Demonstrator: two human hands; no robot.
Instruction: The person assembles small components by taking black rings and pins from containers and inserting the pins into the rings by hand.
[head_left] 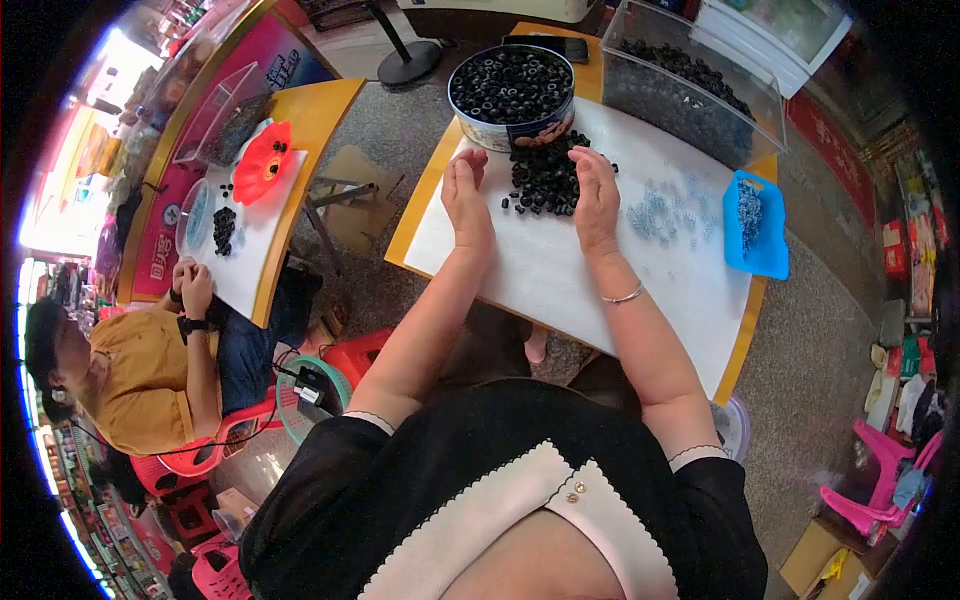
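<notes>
A heap of small black ring-shaped parts (545,182) lies on the white-covered table (550,265) in front of me. My left hand (467,200) stands on edge at the heap's left, fingers stretched out and slightly curved, with nothing visible in it. On the other side my right hand (597,205) is held likewise, its palm facing the heap and its fingers close to the black parts. A round tin (490,133) full of the same black parts sits just behind the heap. To the right of my right hand, small pale blue pieces (668,208) lie scattered on the white surface.
A blue tray (770,262) holding blue pieces stands at the table's right edge. Behind it is a clear plastic bin (745,138) of black parts. At left, a person (150,370) sits by another table (335,105) bearing a red dish (262,165) and black parts.
</notes>
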